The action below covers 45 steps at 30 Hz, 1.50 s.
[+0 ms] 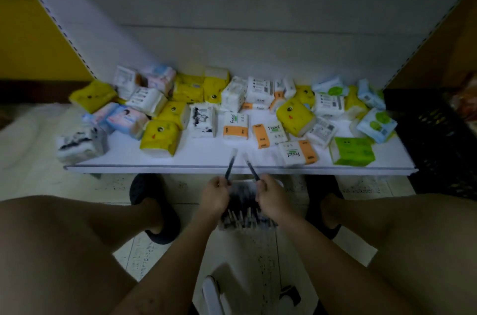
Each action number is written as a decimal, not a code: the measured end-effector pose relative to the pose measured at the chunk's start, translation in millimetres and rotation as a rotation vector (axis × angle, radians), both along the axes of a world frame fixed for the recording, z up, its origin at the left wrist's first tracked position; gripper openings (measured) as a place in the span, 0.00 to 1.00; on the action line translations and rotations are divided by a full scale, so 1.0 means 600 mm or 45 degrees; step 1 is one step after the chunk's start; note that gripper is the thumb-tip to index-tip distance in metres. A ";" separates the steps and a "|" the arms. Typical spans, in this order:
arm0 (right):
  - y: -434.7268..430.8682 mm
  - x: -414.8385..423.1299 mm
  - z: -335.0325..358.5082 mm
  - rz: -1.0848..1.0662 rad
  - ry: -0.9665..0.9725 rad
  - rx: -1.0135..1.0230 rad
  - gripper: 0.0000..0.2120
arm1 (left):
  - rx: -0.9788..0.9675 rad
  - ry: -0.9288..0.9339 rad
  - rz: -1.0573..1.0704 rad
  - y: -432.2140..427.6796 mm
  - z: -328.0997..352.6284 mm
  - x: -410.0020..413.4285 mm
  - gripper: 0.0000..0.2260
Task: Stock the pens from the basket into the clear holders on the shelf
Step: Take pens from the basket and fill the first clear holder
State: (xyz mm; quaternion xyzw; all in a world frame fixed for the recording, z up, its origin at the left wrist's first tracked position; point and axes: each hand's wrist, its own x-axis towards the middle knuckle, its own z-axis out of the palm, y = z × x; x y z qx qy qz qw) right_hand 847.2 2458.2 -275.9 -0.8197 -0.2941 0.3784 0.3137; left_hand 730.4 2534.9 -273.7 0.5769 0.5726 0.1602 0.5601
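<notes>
My left hand (215, 194) grips a dark pen (230, 164) whose pale tip points up over the front edge of the white shelf (196, 159). My right hand (271, 196) grips a second dark pen (249, 166), tilted up and to the left. Both hands hover just above a pale basket (246, 211) on the floor, which holds several dark pens lying side by side. No clear holders are in view on the shelf.
Several tissue packs, yellow (160, 138), orange-and-white (235, 125) and green (353, 150), cover the back and sides of the shelf. A black crate (438, 139) stands at the right. My bare knees and dark slippers (154, 206) flank the basket on the tiled floor.
</notes>
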 end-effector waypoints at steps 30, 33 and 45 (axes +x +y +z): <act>0.105 -0.056 0.591 0.008 -0.005 1.331 0.06 | 0.785 -0.893 0.014 0.096 0.583 -0.070 0.03; 0.126 -0.050 0.645 0.074 -0.030 1.346 0.04 | 0.852 -0.902 -0.045 0.117 0.632 -0.074 0.07; 0.268 -0.035 0.755 0.324 -0.227 1.381 0.07 | 1.035 -0.924 0.045 0.244 0.743 -0.084 0.07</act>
